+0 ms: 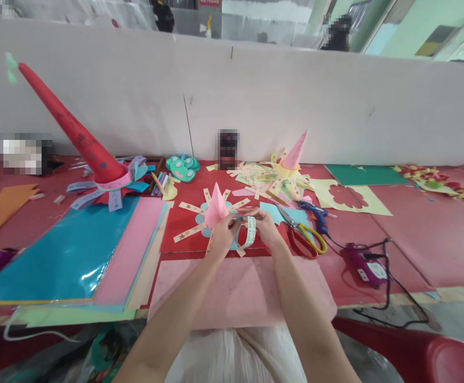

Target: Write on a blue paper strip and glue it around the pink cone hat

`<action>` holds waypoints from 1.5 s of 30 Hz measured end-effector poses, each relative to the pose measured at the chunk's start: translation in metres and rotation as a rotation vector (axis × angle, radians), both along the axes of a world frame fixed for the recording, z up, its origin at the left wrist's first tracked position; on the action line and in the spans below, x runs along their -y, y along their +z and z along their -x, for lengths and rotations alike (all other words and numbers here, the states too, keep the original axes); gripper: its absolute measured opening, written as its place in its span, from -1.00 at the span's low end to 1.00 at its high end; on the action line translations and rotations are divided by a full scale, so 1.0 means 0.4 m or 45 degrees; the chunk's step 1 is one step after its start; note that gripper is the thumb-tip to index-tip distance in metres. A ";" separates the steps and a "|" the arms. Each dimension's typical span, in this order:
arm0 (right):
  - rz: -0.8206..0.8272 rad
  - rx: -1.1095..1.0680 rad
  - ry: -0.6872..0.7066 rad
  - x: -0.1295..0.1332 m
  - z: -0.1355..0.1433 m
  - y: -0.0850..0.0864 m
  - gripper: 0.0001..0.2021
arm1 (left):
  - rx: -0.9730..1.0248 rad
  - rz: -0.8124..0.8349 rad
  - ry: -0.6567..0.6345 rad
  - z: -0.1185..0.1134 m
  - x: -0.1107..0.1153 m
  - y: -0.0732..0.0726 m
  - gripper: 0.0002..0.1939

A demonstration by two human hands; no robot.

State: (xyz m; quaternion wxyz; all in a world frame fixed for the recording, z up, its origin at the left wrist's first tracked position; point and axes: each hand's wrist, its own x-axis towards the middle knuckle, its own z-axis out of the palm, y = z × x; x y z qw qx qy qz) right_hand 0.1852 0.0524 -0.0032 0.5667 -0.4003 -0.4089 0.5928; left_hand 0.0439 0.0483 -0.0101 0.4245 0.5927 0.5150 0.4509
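Note:
Between my two hands is a light blue paper strip [251, 232] with small printed marks, curved into a loop. My left hand [224, 232] pinches its left end, and the fingers of my right hand [264, 222] close on the other side. Just behind my left hand stands a pink paper cone [216, 206], ringed by pale strips with brown stars [190, 233] and light blue scalloped paper. A red sheet [171, 221] lies under them. To the right of my right hand rest scissors [304, 234] with red and yellow handles.
A blue glue gun [317, 215] is wired to a purple power strip [367, 265]. At left, a tall red cone [72, 125] rises beside blue and pink sheets [68, 255]. Another pink cone [296, 150] stands among paper strips at the back, before a white partition [136, 96].

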 end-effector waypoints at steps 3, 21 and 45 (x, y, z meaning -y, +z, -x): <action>-0.044 -0.006 0.065 0.004 0.000 0.007 -0.78 | 0.011 -0.072 -0.007 0.005 0.006 0.017 -0.75; 0.130 0.084 0.242 0.022 -0.004 0.032 -0.71 | 0.076 -0.308 -0.040 0.008 0.015 0.035 -0.75; 0.056 0.011 0.269 0.016 -0.011 0.022 -0.72 | 0.046 -0.182 0.037 0.007 0.021 0.054 -0.76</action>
